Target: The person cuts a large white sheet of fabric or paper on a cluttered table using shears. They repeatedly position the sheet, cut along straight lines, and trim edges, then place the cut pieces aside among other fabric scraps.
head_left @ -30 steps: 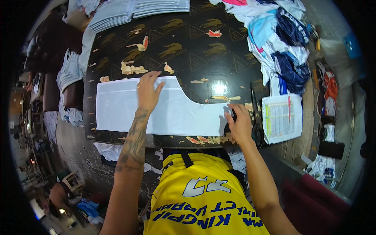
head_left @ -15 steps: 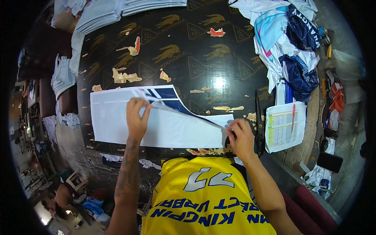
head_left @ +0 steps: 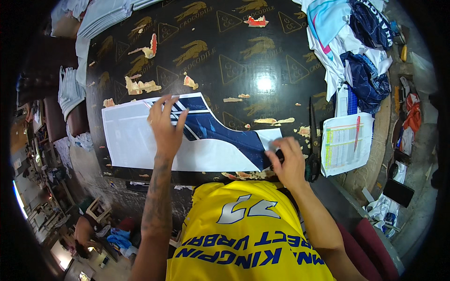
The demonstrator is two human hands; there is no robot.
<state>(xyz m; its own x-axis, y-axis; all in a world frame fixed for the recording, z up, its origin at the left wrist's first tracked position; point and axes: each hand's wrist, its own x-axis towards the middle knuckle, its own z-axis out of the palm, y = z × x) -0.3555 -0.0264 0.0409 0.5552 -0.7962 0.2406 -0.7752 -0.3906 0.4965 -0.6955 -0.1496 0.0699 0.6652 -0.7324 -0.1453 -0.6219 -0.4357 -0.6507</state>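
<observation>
A fabric panel [head_left: 129, 140], white and pale grey with a navy, white-striped printed part, lies along the near side of the black table. Over its striped part is my left hand [head_left: 165, 124], fingers spread and thumb apart, fingertips at the cloth. My right hand [head_left: 289, 161] is at the panel's right end, slightly blurred. Its thumb reaches the navy print, and its curved forefinger is at a white turned-over flap [head_left: 270, 136]. A gap shows between thumb and forefinger, and no cloth is visibly pinched there.
Large dark-handled scissors [head_left: 312, 140] lie right of my right hand, beside a printed sheet [head_left: 344, 152] with a red pen [head_left: 357, 133] on it. Crumpled white, blue and navy garments [head_left: 363, 70] heap at the right edge. Folded white cloth [head_left: 104, 21] is stacked far left.
The white upper layer between my hands has come down flat, and the navy print now shows. My left fingers have spread from a pinch; my right hand has loosened at the right end.
</observation>
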